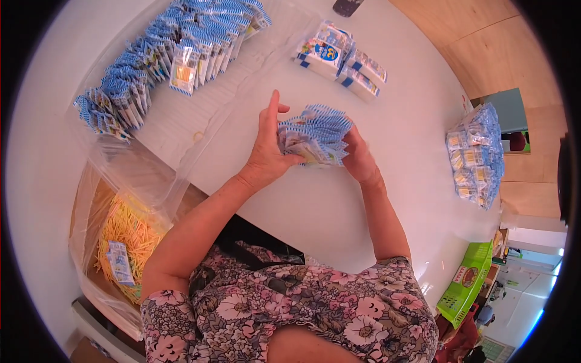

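I see both hands raised over the middle of the round white table, gripping between them a fanned stack of small blue-and-white striped plastic packets. My left hand clamps the stack's left end, its thumb pressed across the front packet and its fingers standing upright behind the stack. My right hand cups the stack's right end from below and behind, its fingers mostly hidden by the packets, so I cannot tell exactly how they curl, but it is closed on the stack. The stack sits above the tabletop, not resting on it.

Along the far left edge of the table runs a long row of matching blue-and-white packets, leaning one against another on a sheet of clear plastic film. Near the far edge, just beyond the hands, lie bundled white-and-blue packs wrapped in clear plastic. At the right edge stands a tall clear bag filled with blue packets, well apart from the hands. Beside the table's near left edge sits an open box lined with clear plastic holding loose yellow sticks, with one packet lying on top. A green plastic crate stands off the near right edge.
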A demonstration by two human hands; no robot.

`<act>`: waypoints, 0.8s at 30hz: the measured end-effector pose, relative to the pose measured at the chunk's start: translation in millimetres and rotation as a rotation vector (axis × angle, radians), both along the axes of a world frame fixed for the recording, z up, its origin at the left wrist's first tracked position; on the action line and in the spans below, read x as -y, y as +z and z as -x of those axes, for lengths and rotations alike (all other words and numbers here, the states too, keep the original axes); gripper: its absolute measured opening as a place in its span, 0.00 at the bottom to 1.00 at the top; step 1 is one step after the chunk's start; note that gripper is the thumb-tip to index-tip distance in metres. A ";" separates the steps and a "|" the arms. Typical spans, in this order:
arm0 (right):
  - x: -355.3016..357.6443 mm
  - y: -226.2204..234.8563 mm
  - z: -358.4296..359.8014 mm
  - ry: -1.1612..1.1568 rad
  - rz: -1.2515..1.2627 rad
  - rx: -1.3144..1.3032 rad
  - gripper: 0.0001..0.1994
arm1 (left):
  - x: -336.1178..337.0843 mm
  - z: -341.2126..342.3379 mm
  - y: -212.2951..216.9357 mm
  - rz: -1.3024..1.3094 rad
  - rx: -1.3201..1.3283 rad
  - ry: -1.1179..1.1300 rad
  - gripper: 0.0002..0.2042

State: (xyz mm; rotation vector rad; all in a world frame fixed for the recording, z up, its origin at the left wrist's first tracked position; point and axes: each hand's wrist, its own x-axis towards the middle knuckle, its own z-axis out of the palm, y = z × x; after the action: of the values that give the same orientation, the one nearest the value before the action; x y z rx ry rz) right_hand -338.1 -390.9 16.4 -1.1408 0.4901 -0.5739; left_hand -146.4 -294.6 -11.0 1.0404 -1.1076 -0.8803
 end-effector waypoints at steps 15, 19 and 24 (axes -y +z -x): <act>-14.6 11.8 -12.9 0.015 0.571 -0.210 0.51 | -19.0 -1.0 23.5 -0.057 0.017 -0.178 0.40; -23.9 42.3 -29.7 -0.034 0.664 -0.194 0.45 | -23.2 2.4 6.2 0.001 0.113 -0.086 0.42; -40.3 81.1 -42.6 0.180 1.287 -0.840 0.30 | -18.9 3.5 -2.4 0.102 0.419 -0.032 0.45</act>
State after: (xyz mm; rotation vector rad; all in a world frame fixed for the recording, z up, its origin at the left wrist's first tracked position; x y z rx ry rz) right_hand -295.4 -350.6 97.4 -2.6689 0.7306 -0.1644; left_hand -149.9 -275.7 -13.4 1.1538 -1.5062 -0.6354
